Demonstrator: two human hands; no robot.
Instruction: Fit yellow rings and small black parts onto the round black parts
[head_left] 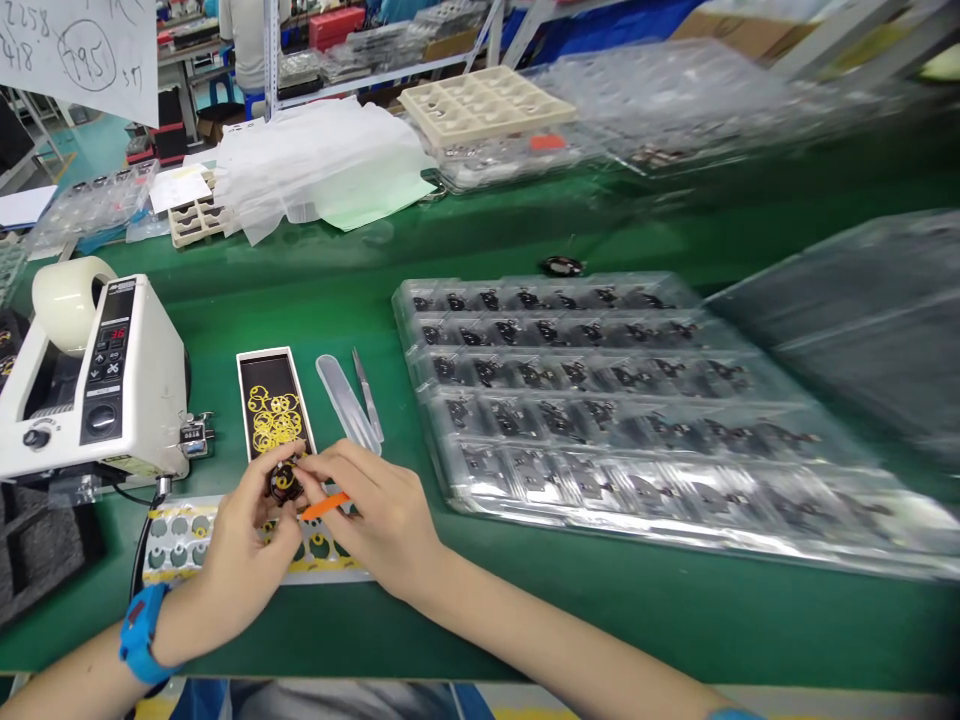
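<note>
My left hand (pixel 244 535) pinches a small dark round part (pixel 283 484) with yellow on its face. From the other side, my right hand (pixel 379 515) meets it, its thumb and fingers closed around a thin orange stick (pixel 324 506); the stick's far end is hard to make out. Under both hands lies a white sheet (pixel 169 572) with rows of round holes and yellow pieces. Just beyond them is a shallow white-rimmed box (pixel 241 395) holding several thin yellow rings (pixel 274 425). A blue band (pixel 142 635) is on my left wrist.
Tweezers (pixel 367 395) and a clear plastic strip (pixel 345 400) lie beside the box. At left stands a tape dispenser (pixel 131 380) near black foam (pixel 45 560). A large clear tray (pixel 540 515) of dark parts fills the right. Another round part (pixel 561 266) sits behind it.
</note>
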